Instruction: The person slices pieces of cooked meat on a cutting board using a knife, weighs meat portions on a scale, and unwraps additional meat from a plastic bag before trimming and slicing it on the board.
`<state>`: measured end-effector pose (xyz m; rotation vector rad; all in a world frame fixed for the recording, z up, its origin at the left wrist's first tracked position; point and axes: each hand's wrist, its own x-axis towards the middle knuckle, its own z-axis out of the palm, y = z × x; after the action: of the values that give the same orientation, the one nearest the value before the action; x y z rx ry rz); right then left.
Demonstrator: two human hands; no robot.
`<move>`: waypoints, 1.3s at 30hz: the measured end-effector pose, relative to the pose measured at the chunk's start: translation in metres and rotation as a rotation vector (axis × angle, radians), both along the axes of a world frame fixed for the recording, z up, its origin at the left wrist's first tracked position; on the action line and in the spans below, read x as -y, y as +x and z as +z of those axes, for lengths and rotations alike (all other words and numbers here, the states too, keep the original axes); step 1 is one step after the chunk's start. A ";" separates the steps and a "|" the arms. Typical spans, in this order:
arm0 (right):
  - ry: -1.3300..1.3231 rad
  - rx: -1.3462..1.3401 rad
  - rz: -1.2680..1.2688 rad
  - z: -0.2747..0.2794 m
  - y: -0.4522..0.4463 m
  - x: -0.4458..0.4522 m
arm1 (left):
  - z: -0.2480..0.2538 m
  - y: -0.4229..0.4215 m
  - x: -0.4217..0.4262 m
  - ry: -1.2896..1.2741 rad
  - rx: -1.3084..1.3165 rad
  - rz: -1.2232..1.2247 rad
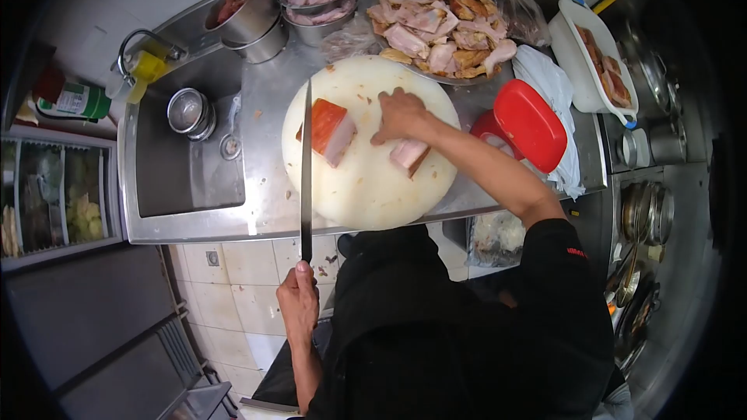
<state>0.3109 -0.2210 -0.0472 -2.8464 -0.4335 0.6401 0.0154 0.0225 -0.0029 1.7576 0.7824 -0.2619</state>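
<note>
My left hand (299,295) is wrapped round the handle of a long knife (306,163), whose blade points away from me along the left part of a round white cutting board (381,194). Beside the blade lies a block of meat (331,131) with a reddish-orange skin; the blade overlaps its left edge in view. My right hand (401,115) is over the board with its fingers spread and nothing in them. A smaller piece of meat (408,155) lies just below that hand, near the wrist.
Behind the board is a tray heaped with meat (443,27). Metal bowls of meat (315,12) stand at the back left, near a sink (191,175) holding strainers (191,113). To the right are a red plastic container (531,126) and a white tub (580,54) with meat.
</note>
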 end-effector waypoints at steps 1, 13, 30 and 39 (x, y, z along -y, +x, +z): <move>0.037 0.107 0.015 -0.013 -0.004 -0.008 | -0.001 -0.002 -0.002 -0.004 0.014 0.006; 0.344 0.141 -0.165 -0.019 -0.006 -0.027 | -0.005 -0.011 -0.018 -0.038 0.037 0.035; 0.006 0.291 -0.884 0.021 -0.262 0.223 | -0.005 0.021 -0.022 0.003 0.003 -0.204; 0.445 0.566 0.302 0.022 -0.110 0.075 | 0.004 0.015 -0.021 -0.018 0.055 -0.213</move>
<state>0.2006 -0.2956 -0.0248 -2.4977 -0.9652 -0.2291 0.0305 0.0435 0.0014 1.8246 0.5517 -0.3610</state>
